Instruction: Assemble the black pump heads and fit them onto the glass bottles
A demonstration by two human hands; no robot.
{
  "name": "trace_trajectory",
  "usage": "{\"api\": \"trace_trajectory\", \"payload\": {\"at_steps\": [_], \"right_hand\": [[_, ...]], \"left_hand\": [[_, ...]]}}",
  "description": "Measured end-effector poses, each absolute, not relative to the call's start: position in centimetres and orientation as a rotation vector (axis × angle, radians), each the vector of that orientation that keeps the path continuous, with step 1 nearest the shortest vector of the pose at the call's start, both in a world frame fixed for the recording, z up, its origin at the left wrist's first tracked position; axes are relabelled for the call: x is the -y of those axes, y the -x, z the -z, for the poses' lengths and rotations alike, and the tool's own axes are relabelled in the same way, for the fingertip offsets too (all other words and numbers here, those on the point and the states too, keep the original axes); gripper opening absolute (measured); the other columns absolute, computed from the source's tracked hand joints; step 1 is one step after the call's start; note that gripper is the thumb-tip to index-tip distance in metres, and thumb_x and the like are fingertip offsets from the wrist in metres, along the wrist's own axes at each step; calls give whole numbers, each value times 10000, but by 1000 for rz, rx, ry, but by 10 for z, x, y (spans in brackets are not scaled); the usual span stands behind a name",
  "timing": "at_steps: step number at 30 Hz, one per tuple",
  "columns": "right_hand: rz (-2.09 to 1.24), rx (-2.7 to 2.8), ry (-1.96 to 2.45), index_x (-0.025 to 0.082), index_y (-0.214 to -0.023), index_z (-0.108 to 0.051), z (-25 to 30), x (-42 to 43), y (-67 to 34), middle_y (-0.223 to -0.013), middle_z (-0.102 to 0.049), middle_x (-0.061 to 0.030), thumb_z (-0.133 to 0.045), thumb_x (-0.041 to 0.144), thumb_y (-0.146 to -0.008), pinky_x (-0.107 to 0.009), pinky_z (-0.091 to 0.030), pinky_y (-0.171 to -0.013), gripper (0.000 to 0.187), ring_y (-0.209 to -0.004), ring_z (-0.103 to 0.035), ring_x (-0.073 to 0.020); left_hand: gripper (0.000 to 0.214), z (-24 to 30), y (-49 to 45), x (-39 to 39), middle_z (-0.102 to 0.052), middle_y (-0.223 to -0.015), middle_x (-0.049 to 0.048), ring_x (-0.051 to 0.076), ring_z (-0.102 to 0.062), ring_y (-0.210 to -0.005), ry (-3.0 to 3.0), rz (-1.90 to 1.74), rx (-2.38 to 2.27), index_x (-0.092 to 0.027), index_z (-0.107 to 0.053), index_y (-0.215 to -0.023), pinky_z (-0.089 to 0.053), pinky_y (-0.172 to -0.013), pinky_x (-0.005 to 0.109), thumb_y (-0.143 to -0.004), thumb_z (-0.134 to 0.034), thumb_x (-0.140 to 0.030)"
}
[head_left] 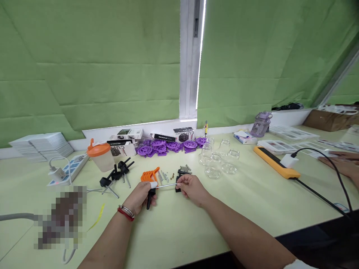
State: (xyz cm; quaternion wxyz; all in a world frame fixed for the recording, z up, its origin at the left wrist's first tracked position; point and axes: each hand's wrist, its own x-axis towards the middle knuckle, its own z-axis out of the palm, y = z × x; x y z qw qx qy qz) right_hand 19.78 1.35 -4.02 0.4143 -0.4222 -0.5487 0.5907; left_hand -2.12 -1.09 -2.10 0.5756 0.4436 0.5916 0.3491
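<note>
A black plastic piece with a handle [149, 201] is gripped in my left hand [140, 195], which has a white cover on one fingertip. From it a thin metal rod [166, 185] runs sideways to my right hand [193, 189], whose fingertips pinch the rod's far end. Whether those fingers also hold a tiny part is hidden. Just beyond my hands lie orange plastic parts [150, 175], several metal screws [160, 177], small brass-coloured pieces [172, 176], springs [185, 168] and black blocks [177, 189]. Similar black pieces with rods [121, 170] rest to the left.
Purple wheel-shaped parts [159, 146] and cardboard boxes [125, 149] line the back. Clear glass jars [215, 166] stand right of centre. An orange-lidded cup [101, 157] and a power strip [73, 168] are left; an orange power strip [276, 163] and another person's hand [339, 162] are right.
</note>
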Motion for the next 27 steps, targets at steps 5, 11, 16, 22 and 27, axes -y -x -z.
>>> {"api": "trace_trajectory", "payload": {"at_steps": [5, 11, 16, 22, 27], "right_hand": [[-1481, 1416, 1141, 160, -771, -551, 36, -7, -199, -703, -648, -18, -570, 186, -720, -207, -416, -413, 60, -450, -508, -73], [-1571, 1558, 1169, 151, -748, -557, 42, -2, -199, -732, -648, -31, -549, 137, -711, -189, -395, -430, 40, -526, -553, -86], [-1532, 1545, 1236, 160, -755, -561, 45, -5, -197, -764, -655, -37, -546, 135, -706, -183, -346, -400, 57, -544, -542, -92], [-1505, 1537, 1194, 168, -750, -583, 50, -11, -199, -747, -666, -26, -577, 171, -708, -196, -333, -423, 43, -521, -527, -87], [-1478, 1541, 1165, 162, -738, -597, 52, -16, -201, -699, -667, -16, -594, 172, -699, -202, -324, -452, 40, -475, -492, -70]], "left_hand": [[324, 20, 25, 11, -611, -569, 16, 152, -577, -406, -1036, -813, -1406, -185, -451, -774, -285, -362, 206, -727, -569, -483], [314, 19, 29, 9, -605, -559, 11, 164, -586, -416, -1012, -825, -1458, -194, -436, -761, -276, -354, 204, -727, -562, -480], [319, 19, 27, 9, -608, -568, 17, 160, -577, -415, -1018, -796, -1452, -188, -455, -783, -308, -365, 211, -716, -571, -477], [368, 19, 26, 10, -603, -578, 17, 154, -577, -418, -1034, -791, -1439, -192, -440, -761, -281, -367, 206, -681, -599, -514], [384, 21, 27, 10, -606, -585, 23, 158, -582, -424, -1063, -788, -1426, -194, -432, -742, -292, -371, 212, -685, -611, -529]]}}
